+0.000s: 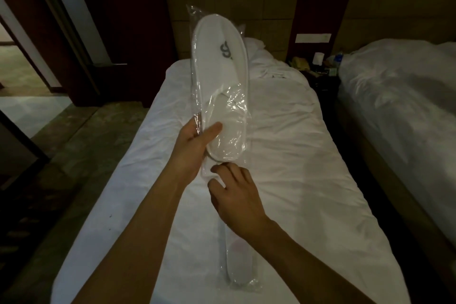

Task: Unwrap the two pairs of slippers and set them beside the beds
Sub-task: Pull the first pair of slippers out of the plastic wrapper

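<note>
Two beds, two wrapped slipper packs, left hand gripping one, right fingers spread

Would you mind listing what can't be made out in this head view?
- Held slipper pack: the second slipper, if any, is behind the front one; its grey logo is too blurred to read.
- Second pack on the bed: its upper part is covered by the right hand.
- Left hand: its fingers, except the thumb, are behind the pack.
- Nightstand items: too small and dim to identify.
</note>
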The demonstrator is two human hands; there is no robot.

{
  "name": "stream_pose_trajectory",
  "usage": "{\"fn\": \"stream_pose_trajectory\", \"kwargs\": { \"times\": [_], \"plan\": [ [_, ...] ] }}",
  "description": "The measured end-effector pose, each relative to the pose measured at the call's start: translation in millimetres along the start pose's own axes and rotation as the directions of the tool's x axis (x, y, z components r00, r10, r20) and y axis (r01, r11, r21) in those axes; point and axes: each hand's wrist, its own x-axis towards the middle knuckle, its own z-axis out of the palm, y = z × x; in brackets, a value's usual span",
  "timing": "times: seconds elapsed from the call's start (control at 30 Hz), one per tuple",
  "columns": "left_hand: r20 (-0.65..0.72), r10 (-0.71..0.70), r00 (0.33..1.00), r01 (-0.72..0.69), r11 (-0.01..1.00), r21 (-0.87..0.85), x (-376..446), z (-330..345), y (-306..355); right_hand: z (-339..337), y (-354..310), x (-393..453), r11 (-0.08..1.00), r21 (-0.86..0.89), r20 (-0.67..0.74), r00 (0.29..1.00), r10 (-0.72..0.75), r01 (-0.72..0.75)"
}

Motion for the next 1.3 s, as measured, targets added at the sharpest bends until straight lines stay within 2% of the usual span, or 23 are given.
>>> {"fn": "stream_pose_trajectory", "kwargs": {
  "times": [0.1,0.17,0.2,0.27,0.33,0.43,0.53,0.6,0.7,0.9,1.07,1.17,1.23,1.3],
  "plan": [
    [-0.028,-0.021,0.999,0.02,0.999,-0.048,2,-1,3,-4,0,-1,0.995,0.085,0.024,0.999,0.04,-0.042],
    [-0.029,-0.028,0.999,0.026,0.996,-0.085,4,-2,8,-12,0,1,0.941,0.3,0.01,0.987,0.161,-0.156],
    [-0.023,-0.03,0.999,0.027,0.995,-0.097,5,-3,10,-18,-1,3,0.866,0.435,0.002,0.962,0.274,-0.247],
    [-0.02,-0.034,0.999,0.031,0.992,-0.125,6,-4,13,-25,-1,9,0.657,0.643,0.011,0.862,0.506,-0.394],
    [-0.019,-0.046,0.999,0.043,0.987,-0.156,6,-6,13,-28,-4,16,0.436,0.744,0.119,0.743,0.658,-0.506],
    [-0.001,-0.064,0.998,0.063,0.981,-0.184,6,-5,10,-31,-14,24,0.171,0.806,0.281,0.619,0.733,-0.567],
    [0.015,-0.075,0.997,0.076,0.98,-0.184,3,-2,6,-33,-21,28,0.022,0.843,0.352,0.582,0.733,-0.538],
    [0.003,-0.069,0.998,0.069,0.984,-0.162,1,-3,3,-32,-24,29,-0.034,0.849,0.38,0.566,0.732,-0.528],
    [0.011,-0.063,0.998,0.064,0.991,-0.116,1,-7,-1,-29,-27,29,-0.06,0.843,0.398,0.546,0.737,-0.534],
    [0.039,-0.087,0.995,0.092,0.985,-0.148,3,-19,-8,-27,-32,35,-0.193,0.869,0.439,0.53,0.726,-0.456],
    [0.053,-0.119,0.992,0.126,0.979,-0.162,-4,-22,-14,-23,-29,39,-0.399,0.846,0.525,0.42,0.74,-0.354],
    [0.015,-0.15,0.989,0.151,0.985,-0.083,-7,-23,-17,-16,-27,36,-0.442,0.828,0.556,0.412,0.722,-0.344],
    [-0.045,-0.211,0.977,0.21,0.978,-0.013,-11,-22,-24,-11,-27,34,-0.462,0.822,0.566,0.393,0.724,-0.332],
    [-0.115,-0.261,0.959,0.261,0.965,-0.013,-15,-23,-33,-7,-25,30,-0.488,0.815,0.577,0.372,0.727,-0.311]
  ]
}}
